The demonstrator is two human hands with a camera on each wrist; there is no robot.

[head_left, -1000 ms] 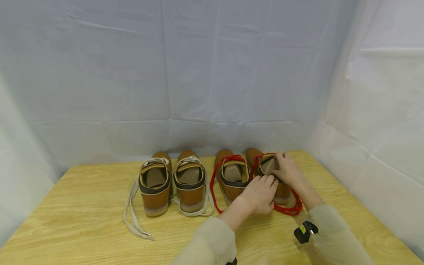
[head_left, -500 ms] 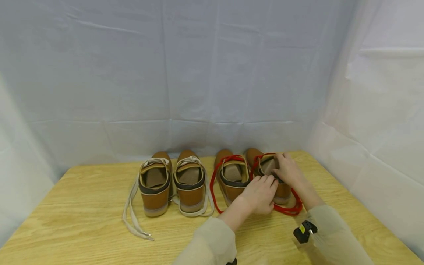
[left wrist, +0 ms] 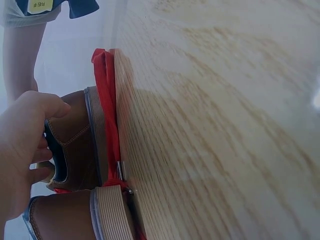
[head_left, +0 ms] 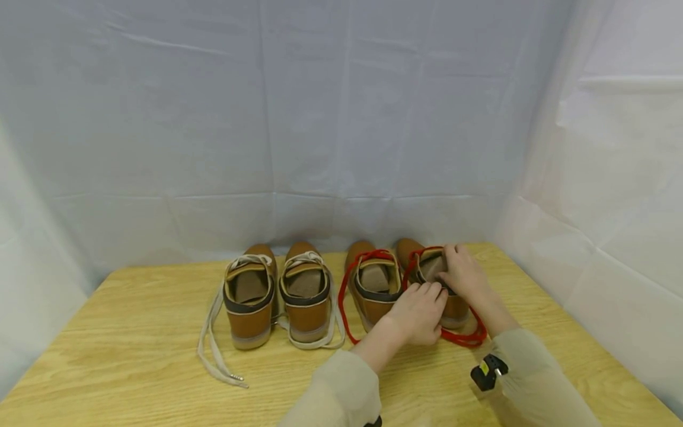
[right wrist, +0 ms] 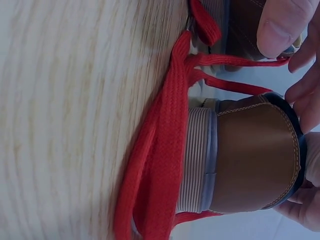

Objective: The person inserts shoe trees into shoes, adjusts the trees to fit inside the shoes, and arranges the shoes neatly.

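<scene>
From the head view, my left hand [head_left: 418, 311] and right hand [head_left: 463, 274] curl over the heel collar of the red-laced shoe [head_left: 434, 284] near the bench's [head_left: 133, 332] far right corner, unchanged from before. My left wrist view shows fingers [left wrist: 30, 150] hooked on the collar. My right wrist view shows the red lace [right wrist: 160, 150] pooled beside the sole; whether I pinch it is unclear.

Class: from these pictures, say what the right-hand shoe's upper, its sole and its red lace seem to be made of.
Upper: smooth tan leather or imitation, matte, with visible stitching. Sole: pale ribbed rubber, probably, judging by its fine grooves. Red lace: flat woven textile, its braid plainly visible.
</scene>
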